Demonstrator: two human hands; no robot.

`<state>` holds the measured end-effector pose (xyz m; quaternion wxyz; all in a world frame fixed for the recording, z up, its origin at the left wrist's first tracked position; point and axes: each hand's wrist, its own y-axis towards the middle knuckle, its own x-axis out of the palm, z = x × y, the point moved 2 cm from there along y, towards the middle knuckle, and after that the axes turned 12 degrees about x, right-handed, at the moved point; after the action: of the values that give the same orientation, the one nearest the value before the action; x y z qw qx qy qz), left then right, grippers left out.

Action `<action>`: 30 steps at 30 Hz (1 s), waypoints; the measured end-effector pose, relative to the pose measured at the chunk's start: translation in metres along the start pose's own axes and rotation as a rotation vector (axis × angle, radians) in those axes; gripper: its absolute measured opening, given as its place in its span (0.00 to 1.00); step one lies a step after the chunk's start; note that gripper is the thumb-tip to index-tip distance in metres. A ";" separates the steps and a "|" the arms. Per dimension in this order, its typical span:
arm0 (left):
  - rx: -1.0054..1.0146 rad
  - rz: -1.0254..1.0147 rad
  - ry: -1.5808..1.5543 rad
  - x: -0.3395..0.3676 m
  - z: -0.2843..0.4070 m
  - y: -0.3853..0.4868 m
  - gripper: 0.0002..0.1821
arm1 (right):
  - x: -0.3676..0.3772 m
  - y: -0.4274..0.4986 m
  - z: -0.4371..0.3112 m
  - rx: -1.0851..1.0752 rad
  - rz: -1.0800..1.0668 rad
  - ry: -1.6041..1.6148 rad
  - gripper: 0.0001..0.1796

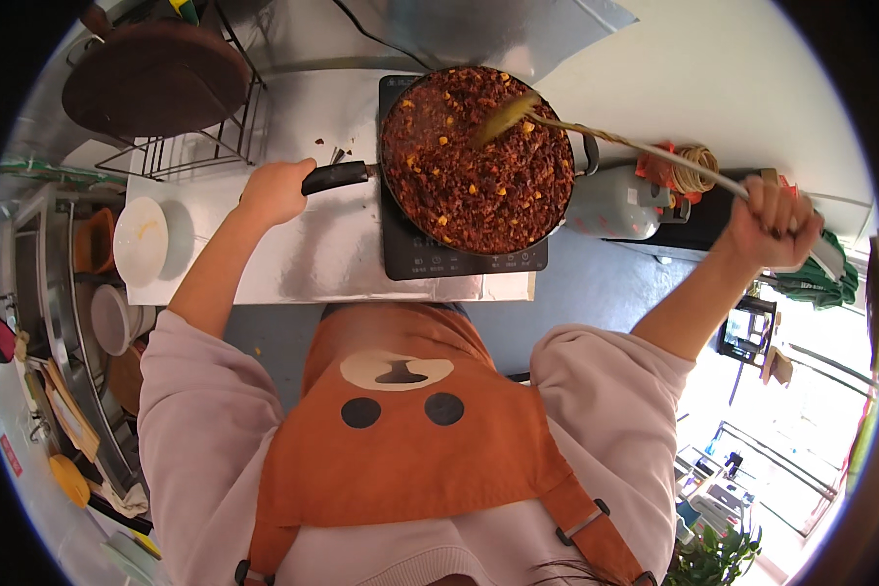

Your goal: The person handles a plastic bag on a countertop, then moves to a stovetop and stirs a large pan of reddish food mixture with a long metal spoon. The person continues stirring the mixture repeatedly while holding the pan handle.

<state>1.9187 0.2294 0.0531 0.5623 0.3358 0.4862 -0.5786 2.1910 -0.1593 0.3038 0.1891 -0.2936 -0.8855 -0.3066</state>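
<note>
A round dark frying pan [587,155] stands on a black induction cooktop [403,267], filled nearly to its rim with dark red chopped chili [469,176] dotted with yellow bits. My left hand [278,192] grips the end of the pan's black handle [335,178]. At the right, my right hand [775,223] is closed around the long shaft of a metal spatula [637,145]. The spatula's oil-coated head [509,117] is tilted over the upper part of the chili. Whether its lower edge sits in the chili is hard to tell.
A silvery foil-covered counter [278,271] carries the cooktop. To the left are a white bowl [141,242] and a wire rack [212,150] with a round dark board [154,77]. A grey gas cylinder [612,205] stands just right of the pan. Dark crumbs lie near the handle.
</note>
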 end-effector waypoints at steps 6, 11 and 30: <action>0.036 0.043 0.018 0.002 0.000 -0.001 0.11 | 0.039 0.084 0.097 0.185 -0.101 -0.170 0.19; 0.012 0.029 0.037 0.001 0.002 -0.001 0.12 | 0.061 0.154 0.155 0.223 -0.126 -0.252 0.21; 0.011 0.033 0.020 -0.002 0.003 0.000 0.10 | -0.071 0.086 0.092 0.136 0.732 -0.108 0.21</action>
<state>1.9198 0.2269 0.0559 0.5650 0.3526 0.4832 -0.5684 2.2848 -0.0732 0.2366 0.2584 -0.5933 -0.7488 -0.1433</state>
